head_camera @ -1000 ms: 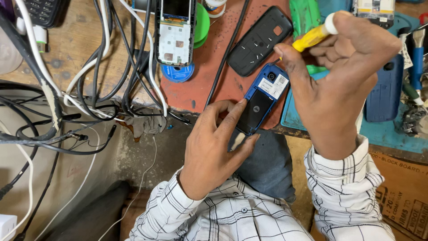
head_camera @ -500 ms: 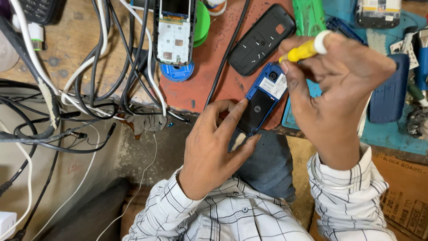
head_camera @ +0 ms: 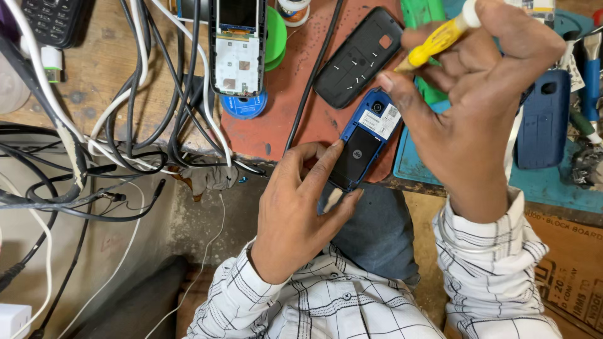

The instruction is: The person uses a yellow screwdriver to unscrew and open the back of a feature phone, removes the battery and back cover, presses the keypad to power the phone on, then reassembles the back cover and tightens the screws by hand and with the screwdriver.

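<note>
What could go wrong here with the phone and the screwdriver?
1. The blue phone sits at the bench edge, pinned only by the left hand; a slip could tip it into the lap.
2. The right hand holds the yellow screwdriver near the left fingers; a slip might jab them or scratch the phone.
3. The cables lie tangled nearby; a snag could drag the opened phone.

Blue phone (head_camera: pixel 364 145), back open, yellow screwdriver (head_camera: pixel 436 41)
</note>
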